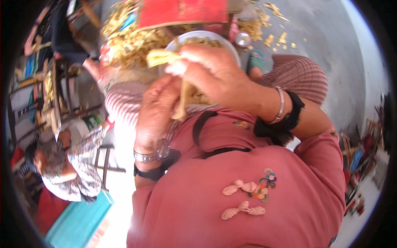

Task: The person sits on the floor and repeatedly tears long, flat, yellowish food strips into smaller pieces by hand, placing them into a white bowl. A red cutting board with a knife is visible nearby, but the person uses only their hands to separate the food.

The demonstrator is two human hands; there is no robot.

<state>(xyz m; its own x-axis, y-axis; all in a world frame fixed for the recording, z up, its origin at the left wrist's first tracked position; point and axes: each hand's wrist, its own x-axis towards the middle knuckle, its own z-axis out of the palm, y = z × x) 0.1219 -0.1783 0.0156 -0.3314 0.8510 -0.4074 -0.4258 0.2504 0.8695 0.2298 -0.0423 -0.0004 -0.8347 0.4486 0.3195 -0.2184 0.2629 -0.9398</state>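
My right hand [214, 73] pinches a folded pale yellow strip [162, 58] between thumb and fingers. A narrow tail of the same material [182, 105] hangs below the fingers. Close under it, my left hand [158, 104] has its fingers curled in against the strip; its fingertips are partly covered by the right hand. Both hands are above a white basin [234, 51] at my lap, which holds brownish-yellow strips [201, 42]. A large heap of curly yellow strips [133, 46] lies beyond the left hand, beside the basin.
A red board [183, 12] stands just past the basin. To its right are a metal can [243, 39] and scattered yellow pieces [282, 37] on the grey floor. At left, another person [68, 167] sits near a turquoise surface [83, 217] and wooden frames [55, 99].
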